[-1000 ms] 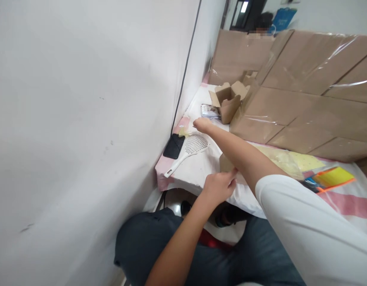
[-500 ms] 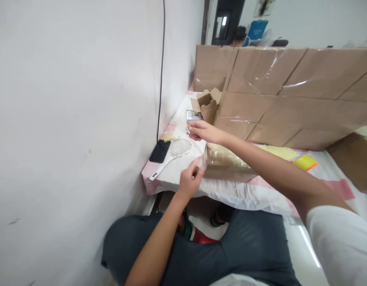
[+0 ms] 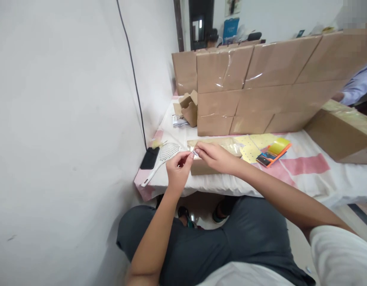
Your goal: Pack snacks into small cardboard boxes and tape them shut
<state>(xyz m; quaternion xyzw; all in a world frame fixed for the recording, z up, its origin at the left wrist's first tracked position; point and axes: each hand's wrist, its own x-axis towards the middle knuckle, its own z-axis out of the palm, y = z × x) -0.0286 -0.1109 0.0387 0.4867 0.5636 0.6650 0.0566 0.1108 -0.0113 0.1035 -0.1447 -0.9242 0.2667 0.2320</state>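
Note:
My left hand (image 3: 178, 171) and my right hand (image 3: 215, 156) meet fingertip to fingertip over the near edge of the table, pinching a tiny whitish item (image 3: 194, 153) between them; what it is cannot be made out. Just behind my hands lies a flat brown box (image 3: 201, 167) covered with clear plastic. A white perforated scoop (image 3: 164, 155) rests on the cloth to the left of my left hand, beside a black phone (image 3: 149, 158) by the wall.
Plastic-wrapped cardboard cartons (image 3: 261, 83) form a wall across the table's back. A small open carton (image 3: 189, 107) stands by the wall, a yellow-orange item (image 3: 274, 151) lies on the pink-and-white tablecloth (image 3: 308, 167), and another carton (image 3: 341, 131) sits at right. A person's sleeve (image 3: 358, 85) shows far right.
My right hand drew back from the far spot near the small carton to the table's near edge. My left hand rose to meet it, and both now pinch a tiny item. The view swung right.

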